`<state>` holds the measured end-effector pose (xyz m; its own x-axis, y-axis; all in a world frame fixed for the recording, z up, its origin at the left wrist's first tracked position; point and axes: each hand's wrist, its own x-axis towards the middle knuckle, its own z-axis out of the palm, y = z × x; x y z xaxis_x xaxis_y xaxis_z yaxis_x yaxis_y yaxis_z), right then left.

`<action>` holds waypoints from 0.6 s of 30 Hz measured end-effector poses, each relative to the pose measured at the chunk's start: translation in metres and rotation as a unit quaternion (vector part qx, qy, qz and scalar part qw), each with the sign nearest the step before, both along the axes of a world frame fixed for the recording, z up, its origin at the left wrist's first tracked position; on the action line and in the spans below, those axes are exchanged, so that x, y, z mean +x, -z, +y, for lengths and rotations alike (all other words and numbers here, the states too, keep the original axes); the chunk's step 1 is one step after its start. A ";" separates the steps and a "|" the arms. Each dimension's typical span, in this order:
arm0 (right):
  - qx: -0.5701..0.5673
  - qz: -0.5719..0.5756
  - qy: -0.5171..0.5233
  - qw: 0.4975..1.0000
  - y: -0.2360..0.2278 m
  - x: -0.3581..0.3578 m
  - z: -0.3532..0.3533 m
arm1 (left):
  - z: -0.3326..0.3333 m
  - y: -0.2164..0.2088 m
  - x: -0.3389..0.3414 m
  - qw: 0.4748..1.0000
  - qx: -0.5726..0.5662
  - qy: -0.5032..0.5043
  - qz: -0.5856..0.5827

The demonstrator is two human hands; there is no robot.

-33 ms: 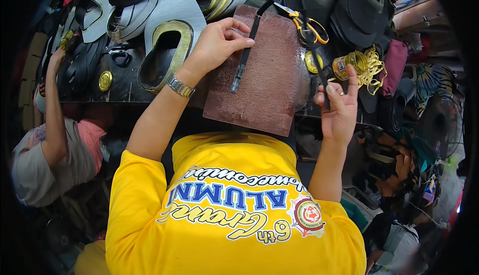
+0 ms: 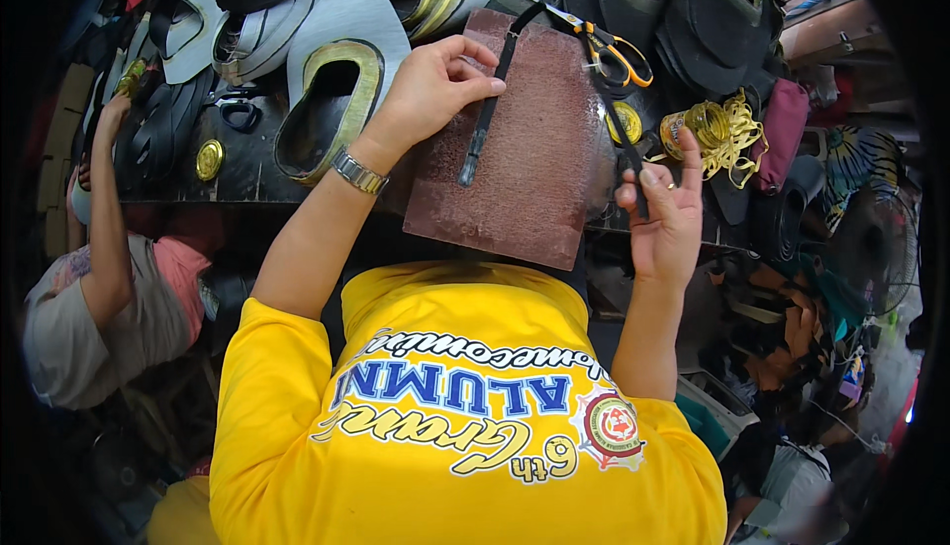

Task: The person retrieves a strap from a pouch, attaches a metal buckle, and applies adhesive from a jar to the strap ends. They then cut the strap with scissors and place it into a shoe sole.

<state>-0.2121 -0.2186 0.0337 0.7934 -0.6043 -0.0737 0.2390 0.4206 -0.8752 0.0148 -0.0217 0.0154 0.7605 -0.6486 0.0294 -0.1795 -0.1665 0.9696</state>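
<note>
My left hand [image 2: 435, 85] rests over a reddish-brown board [image 2: 534, 179], its thumb and fingers closed on a narrow black strip [image 2: 483, 122]. The strip's lower end lies on the board and looks worn and greyish at the tip. Off to the right, my right hand [image 2: 667, 228] pinches the lower end of a black strip [image 2: 616, 115] that runs up beside the board, with one finger raised. Whether both lengths are one strip, I cannot tell. Orange-handled scissors [image 2: 614, 55] lie above that length, blades toward the board's top.
Beside the scissors are a yellow lid [image 2: 624, 123], a jar [image 2: 675, 134] and pale yellow strips [image 2: 737, 139]. Cut-out shoe uppers [image 2: 332, 90] and dark pieces [image 2: 708, 31] crowd the bench's back. At left, a co-worker's arm [image 2: 107, 219] reaches onto the bench, near another yellow lid [image 2: 210, 159].
My right hand has shifted slightly left, drawing the black strip's end with it and off the scissors' handles toward the board. My left hand stays almost still on its strip.
</note>
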 end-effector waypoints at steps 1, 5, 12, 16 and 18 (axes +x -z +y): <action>0.017 -0.003 -0.020 1.000 0.002 0.002 0.006 | -0.001 0.001 -0.001 0.999 0.017 -0.003 -0.030; 0.047 0.012 -0.060 0.997 0.011 0.018 0.023 | -0.004 -0.003 -0.001 0.998 0.061 -0.004 -0.020; 0.021 0.026 -0.119 0.992 0.013 0.027 0.046 | 0.003 -0.013 -0.015 0.984 0.104 -0.015 -0.143; 0.002 0.018 -0.124 0.992 0.013 0.026 0.049 | 0.007 -0.012 -0.017 0.984 0.097 -0.012 -0.150; -0.035 0.021 -0.102 0.994 0.014 0.026 0.048 | 0.008 -0.011 -0.017 0.983 0.102 -0.011 -0.154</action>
